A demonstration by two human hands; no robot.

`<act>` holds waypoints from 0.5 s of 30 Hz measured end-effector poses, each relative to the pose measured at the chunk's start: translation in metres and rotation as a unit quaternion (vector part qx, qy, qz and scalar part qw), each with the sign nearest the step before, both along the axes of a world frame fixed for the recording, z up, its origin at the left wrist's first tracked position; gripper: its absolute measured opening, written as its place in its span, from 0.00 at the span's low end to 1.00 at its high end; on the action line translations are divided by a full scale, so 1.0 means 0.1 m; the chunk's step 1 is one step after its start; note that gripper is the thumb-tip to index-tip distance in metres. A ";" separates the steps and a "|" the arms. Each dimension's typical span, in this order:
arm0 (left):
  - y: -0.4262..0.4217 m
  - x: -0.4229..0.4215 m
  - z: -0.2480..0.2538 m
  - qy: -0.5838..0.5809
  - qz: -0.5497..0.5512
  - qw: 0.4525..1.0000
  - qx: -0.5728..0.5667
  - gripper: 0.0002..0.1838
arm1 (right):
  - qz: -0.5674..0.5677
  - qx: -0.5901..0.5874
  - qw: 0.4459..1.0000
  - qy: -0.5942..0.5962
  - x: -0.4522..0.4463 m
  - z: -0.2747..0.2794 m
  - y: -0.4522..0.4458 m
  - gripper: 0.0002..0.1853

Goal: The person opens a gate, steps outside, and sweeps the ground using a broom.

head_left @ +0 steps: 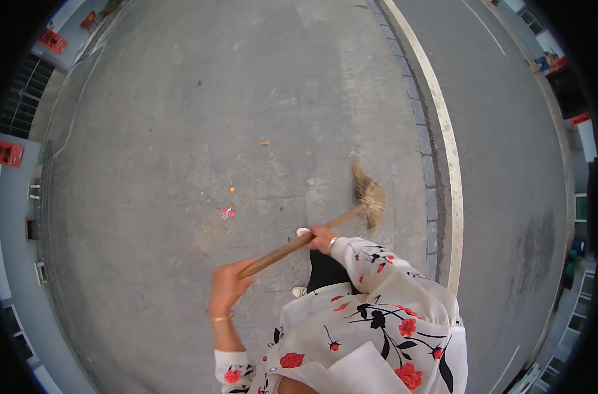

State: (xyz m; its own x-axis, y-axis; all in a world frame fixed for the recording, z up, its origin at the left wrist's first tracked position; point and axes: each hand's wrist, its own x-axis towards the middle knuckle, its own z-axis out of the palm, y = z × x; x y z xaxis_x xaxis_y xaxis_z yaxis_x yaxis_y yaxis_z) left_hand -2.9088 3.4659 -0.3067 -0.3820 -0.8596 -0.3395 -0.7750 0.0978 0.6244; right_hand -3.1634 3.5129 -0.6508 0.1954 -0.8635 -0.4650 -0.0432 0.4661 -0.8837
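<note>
A broom with a wooden handle [279, 255] slants across in front of my body. Around the upper end of the handle, my left hand [229, 286] is closed. My right hand [320, 238] grips the shaft farther down, toward the bristles. The tan broom head [371, 199] is out to the right, at the pavement. Left of it on the ground lie a pink scrap [228, 212], a small orange piece [232, 190] and a tan bit [265, 142]. Fine dusty debris surrounds the pink scrap.
Grey concrete pavement [141, 164] spreads around me. To the right run a kerb strip [425, 138], a white line [451, 157] and a road [509, 197]. Buildings with red posters [7, 153] stand at the left. A person [545, 62] is at the far right.
</note>
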 end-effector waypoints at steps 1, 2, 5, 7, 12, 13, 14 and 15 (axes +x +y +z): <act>-0.05 0.12 0.20 -0.018 0.035 0.999 0.004 0.20 | 0.093 -0.065 0.991 0.066 0.27 1.13 -0.34 0.13; -0.08 0.23 0.41 -0.037 0.071 0.997 0.008 0.20 | 0.079 -0.055 0.995 -0.020 0.52 1.12 -0.52 0.13; -0.17 0.38 0.89 -0.084 0.102 0.990 -0.050 0.20 | -0.077 0.221 0.873 -0.427 1.15 1.47 -1.05 0.14; -0.21 0.37 1.06 -0.090 0.150 0.984 -0.043 0.20 | -0.248 0.456 0.726 -0.451 1.56 1.55 -1.50 0.12; -0.13 0.30 1.26 -0.101 0.181 0.976 -0.072 0.21 | -0.196 0.448 0.746 -0.452 1.55 1.86 -1.75 0.07; -0.14 0.27 1.27 -0.101 0.187 0.973 -0.084 0.21 | -0.193 0.431 0.752 -0.461 1.44 1.91 -1.80 0.07; -0.13 0.27 1.14 -0.078 0.214 0.971 -0.076 0.21 | -0.176 0.436 0.753 -0.460 1.32 1.86 -1.85 0.10; -0.12 0.31 1.13 -0.076 0.221 0.969 -0.081 0.21 | -0.170 0.435 0.757 -0.457 1.37 1.84 -1.89 0.10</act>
